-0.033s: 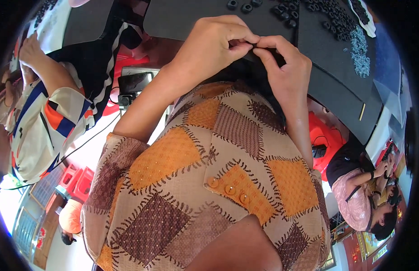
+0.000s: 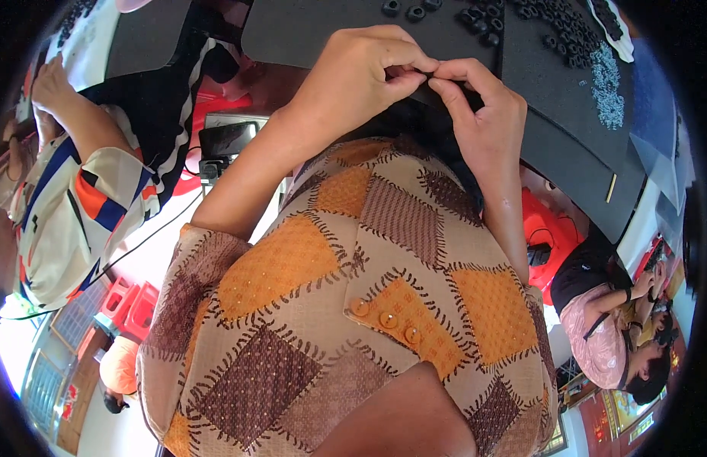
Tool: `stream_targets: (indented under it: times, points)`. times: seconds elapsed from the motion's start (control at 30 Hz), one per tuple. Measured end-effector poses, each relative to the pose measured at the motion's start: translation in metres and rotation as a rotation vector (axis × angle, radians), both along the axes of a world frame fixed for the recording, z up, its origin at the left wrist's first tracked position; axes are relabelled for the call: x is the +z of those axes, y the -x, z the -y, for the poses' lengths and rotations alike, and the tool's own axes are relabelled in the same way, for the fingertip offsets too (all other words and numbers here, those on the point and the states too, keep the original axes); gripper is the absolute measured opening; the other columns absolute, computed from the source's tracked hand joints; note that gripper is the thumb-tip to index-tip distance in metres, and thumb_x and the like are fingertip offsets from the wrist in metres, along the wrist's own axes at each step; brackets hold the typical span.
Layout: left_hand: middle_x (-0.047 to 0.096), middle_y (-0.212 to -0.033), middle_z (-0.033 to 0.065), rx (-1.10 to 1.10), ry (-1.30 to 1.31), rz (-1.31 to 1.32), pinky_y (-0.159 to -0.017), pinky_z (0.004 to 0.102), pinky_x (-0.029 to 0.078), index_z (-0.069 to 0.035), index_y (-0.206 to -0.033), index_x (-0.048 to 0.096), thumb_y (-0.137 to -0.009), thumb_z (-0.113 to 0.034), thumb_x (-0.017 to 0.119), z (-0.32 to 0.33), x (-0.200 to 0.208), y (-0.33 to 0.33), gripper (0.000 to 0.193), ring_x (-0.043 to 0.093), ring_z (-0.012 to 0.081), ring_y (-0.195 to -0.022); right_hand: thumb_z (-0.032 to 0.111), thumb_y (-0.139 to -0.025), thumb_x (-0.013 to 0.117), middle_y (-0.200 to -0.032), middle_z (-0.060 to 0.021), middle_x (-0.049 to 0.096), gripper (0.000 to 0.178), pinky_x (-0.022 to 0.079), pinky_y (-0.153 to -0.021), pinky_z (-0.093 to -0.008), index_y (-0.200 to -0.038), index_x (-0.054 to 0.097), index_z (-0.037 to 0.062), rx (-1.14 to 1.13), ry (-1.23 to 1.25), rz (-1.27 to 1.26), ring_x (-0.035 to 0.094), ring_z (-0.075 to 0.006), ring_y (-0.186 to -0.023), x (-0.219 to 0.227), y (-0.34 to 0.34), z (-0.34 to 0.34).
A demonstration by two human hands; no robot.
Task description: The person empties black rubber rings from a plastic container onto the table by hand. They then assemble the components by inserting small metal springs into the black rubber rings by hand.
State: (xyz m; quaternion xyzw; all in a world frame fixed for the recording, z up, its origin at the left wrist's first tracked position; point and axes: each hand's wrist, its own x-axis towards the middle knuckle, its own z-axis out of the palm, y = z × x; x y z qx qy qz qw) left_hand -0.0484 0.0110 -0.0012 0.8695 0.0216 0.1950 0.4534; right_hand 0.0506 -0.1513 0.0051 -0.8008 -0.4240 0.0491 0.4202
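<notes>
My left hand (image 2: 357, 76) and my right hand (image 2: 487, 110) meet fingertip to fingertip above my lap, at the near edge of the black tabletop (image 2: 308, 34). Thumb and forefinger of each are pinched together. A tiny dark bit shows where the tips meet, too small and covered to make out. Beyond them on the table lie several loose black ring-shaped parts (image 2: 481, 23). A larger spread of the same black rings (image 2: 571, 38) lies farther right, beside a pile of small blue-grey pieces (image 2: 610, 87).
A thin yellowish stick (image 2: 611, 187) lies near the table's right edge. A white-edged bag (image 2: 616, 30) with dark contents is at the far right. One person (image 2: 87, 175) sits close on my left, another (image 2: 597, 327) at the right. Red stools (image 2: 129, 305) stand behind.
Almost nothing differs. The fingers of my right hand have shifted very slightly, still pinched against my left fingertips.
</notes>
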Motion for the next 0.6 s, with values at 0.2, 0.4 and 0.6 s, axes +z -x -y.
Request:
stream_targets:
  times: [0.2, 0.4, 0.6]
  points:
    - [0.071, -0.090, 0.0071, -0.005, 0.013, 0.000, -0.072, 0.0257, 0.057, -0.004, -0.103, 0.073, -0.079, 0.001, 0.074, 0.008, -0.002, 0.000, 0.024, 0.070, 0.0146, -0.078, 0.013, -0.083, 0.075, -0.076, -0.0064, 0.070, 0.012, 0.053, -0.063, -0.0271, -0.090, 0.070, 0.0054, -0.070, -0.063, -0.227, 0.068, -0.0129, -0.066, -0.001, 0.003, 0.004]
    - [0.070, -0.089, 0.0070, 0.043, 0.124, 0.004, -0.072, 0.0264, 0.057, -0.005, -0.102, 0.070, -0.078, -0.001, 0.075, 0.033, -0.014, 0.001, 0.025, 0.070, 0.0145, -0.077, 0.012, -0.083, 0.076, -0.073, -0.0051, 0.071, 0.010, 0.052, -0.063, -0.0259, -0.086, 0.071, 0.0039, -0.076, -0.028, -0.194, 0.067, -0.0108, -0.064, -0.007, 0.005, 0.021]
    - [0.070, -0.091, 0.0069, 0.043, -0.113, 0.054, -0.071, 0.0312, 0.054, -0.006, -0.098, 0.072, -0.078, -0.008, 0.077, 0.011, -0.012, -0.003, 0.021, 0.067, 0.0189, -0.078, 0.009, -0.082, 0.076, -0.072, -0.0050, 0.070, 0.009, 0.052, -0.062, -0.0249, -0.086, 0.071, 0.0031, -0.101, -0.062, -0.199, 0.066, -0.0086, -0.065, -0.003, 0.001, 0.004]
